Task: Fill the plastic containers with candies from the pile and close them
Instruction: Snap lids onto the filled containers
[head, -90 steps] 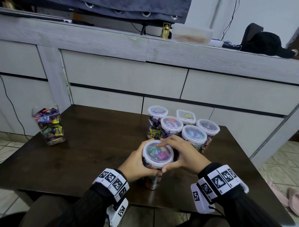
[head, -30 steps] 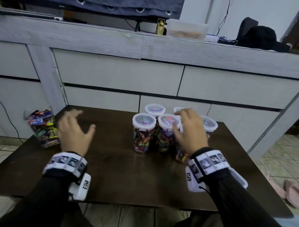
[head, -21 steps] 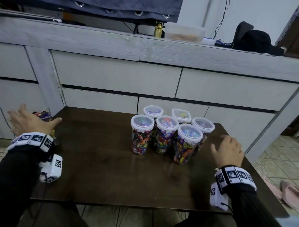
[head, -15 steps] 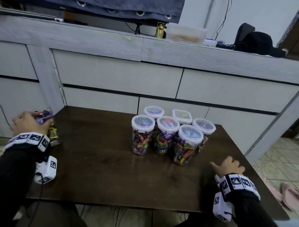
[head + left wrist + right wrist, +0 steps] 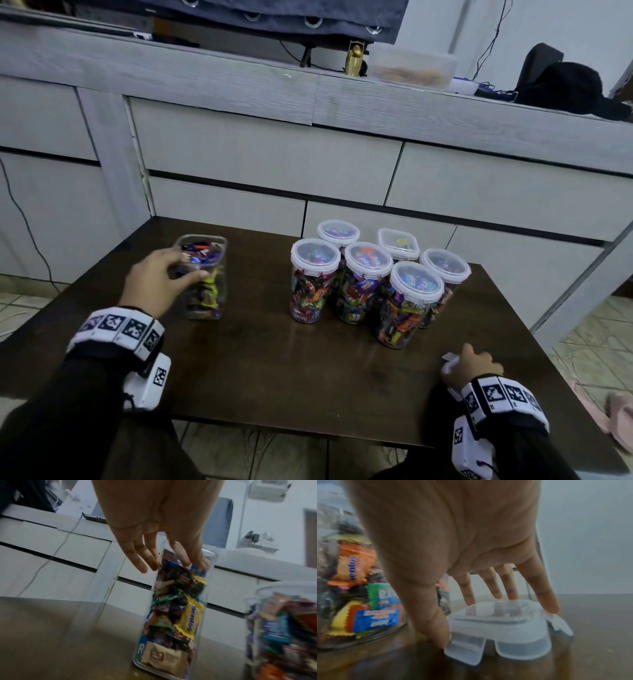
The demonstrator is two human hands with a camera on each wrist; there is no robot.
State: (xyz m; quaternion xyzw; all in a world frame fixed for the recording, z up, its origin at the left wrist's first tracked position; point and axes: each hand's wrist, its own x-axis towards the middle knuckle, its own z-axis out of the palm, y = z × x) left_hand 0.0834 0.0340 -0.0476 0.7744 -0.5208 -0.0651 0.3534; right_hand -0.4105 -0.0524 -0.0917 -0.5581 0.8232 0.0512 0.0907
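An open, lidless square container (image 5: 205, 294) packed with wrapped candies stands left of centre on the dark table (image 5: 274, 370). My left hand (image 5: 185, 270) grips its rim. In the left wrist view some fingers (image 5: 197, 561) reach inside the open container (image 5: 175, 608) and others lie outside its wall. Near the front right edge my right hand (image 5: 455, 363) holds a clear lid (image 5: 448, 365). In the right wrist view thumb and fingers pinch the lid (image 5: 501, 623), whose latches hang loose, as it lies on the table.
Several closed candy-filled round containers (image 5: 366, 284) cluster at centre right, with a small square lidded box (image 5: 398, 244) behind them. A grey cabinet (image 5: 308, 164) runs behind the table. One round container (image 5: 356, 601) stands just left of my right hand.
My left hand has drawn the open container from the table's far left corner toward the middle. My right hand has come down onto the lid at the front right.
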